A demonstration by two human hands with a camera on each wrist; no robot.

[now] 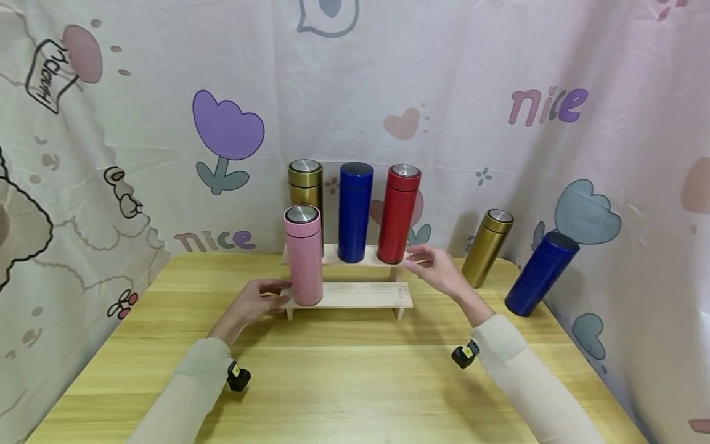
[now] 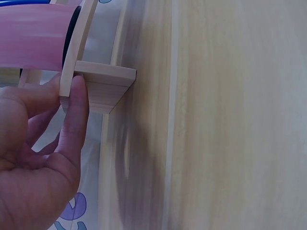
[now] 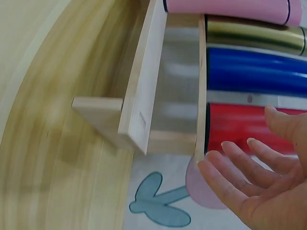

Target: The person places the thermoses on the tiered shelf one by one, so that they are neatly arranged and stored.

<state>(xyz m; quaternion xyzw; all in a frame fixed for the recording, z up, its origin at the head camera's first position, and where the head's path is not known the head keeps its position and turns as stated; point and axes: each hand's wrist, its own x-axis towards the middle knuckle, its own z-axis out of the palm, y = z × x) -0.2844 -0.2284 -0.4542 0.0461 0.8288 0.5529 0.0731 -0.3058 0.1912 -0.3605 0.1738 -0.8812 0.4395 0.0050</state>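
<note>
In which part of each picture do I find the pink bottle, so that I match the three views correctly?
Head: the pink bottle is left of centre, upright on the lower shelf.
Left wrist: upper left, cut off by the left edge.
Right wrist: top edge, right of centre, partly cut off.
Shared landmark: that wooden lower shelf, against its base in all three.

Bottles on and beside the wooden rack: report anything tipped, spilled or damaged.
Nothing spilled or damaged shows. In the head view, the far-right gold bottle and blue bottle, off the rack, seem to lean outward, probably just lens distortion: the red bottle on the rack slants the same way.
</note>
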